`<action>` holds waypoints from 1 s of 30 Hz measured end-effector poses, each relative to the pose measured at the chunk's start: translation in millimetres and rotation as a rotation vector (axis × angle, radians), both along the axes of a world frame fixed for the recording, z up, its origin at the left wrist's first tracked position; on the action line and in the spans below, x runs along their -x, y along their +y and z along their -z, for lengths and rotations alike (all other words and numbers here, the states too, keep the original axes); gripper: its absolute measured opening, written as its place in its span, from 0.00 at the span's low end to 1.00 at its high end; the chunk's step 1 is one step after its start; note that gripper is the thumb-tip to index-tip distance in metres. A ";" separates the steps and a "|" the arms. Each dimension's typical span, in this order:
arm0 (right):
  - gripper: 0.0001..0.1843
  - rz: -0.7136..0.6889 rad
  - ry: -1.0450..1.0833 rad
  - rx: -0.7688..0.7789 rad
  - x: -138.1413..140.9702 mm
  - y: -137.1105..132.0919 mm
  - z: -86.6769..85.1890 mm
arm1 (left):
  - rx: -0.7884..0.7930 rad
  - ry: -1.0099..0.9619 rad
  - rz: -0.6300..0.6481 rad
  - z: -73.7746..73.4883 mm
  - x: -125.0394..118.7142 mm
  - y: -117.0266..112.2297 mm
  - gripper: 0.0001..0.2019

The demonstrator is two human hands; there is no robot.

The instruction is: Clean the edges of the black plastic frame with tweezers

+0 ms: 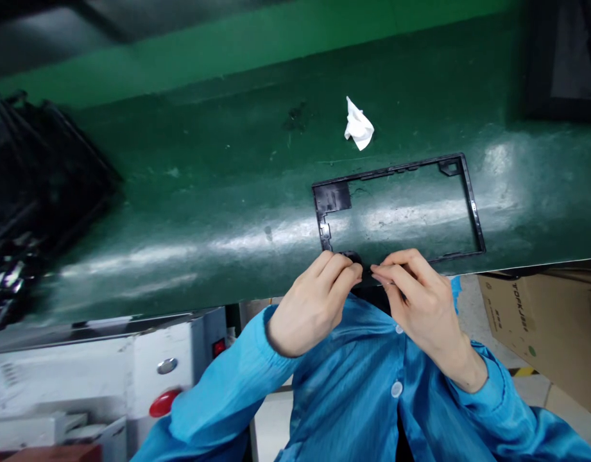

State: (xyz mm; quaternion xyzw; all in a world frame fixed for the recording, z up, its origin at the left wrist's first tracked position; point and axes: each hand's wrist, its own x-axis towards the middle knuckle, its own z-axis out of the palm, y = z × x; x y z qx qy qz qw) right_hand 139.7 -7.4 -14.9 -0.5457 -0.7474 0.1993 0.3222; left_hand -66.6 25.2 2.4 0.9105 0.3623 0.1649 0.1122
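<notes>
Cardboard box [540, 321], contents hidden; fingers [334, 268] at the black frame [334, 196].

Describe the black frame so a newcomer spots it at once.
On the green table, find the white crumpled scrap. Between it and the left hand and right hand lies the thin, rectangular black frame. Unlike the dark heap far left, its open middle shows green tabletop.

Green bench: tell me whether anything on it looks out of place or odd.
A crumpled white scrap, perhaps tissue, lies loose beyond the black frame, looking like stray litter. Left of the scrap, a dark smudge mars the green bench; whether stain or residue, I can't tell.
</notes>
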 end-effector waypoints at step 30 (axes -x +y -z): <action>0.10 -0.009 0.007 -0.004 0.3 0.1 -1.0 | 0.374 -0.003 -0.087 -24.7 -1.3 24.8 0.05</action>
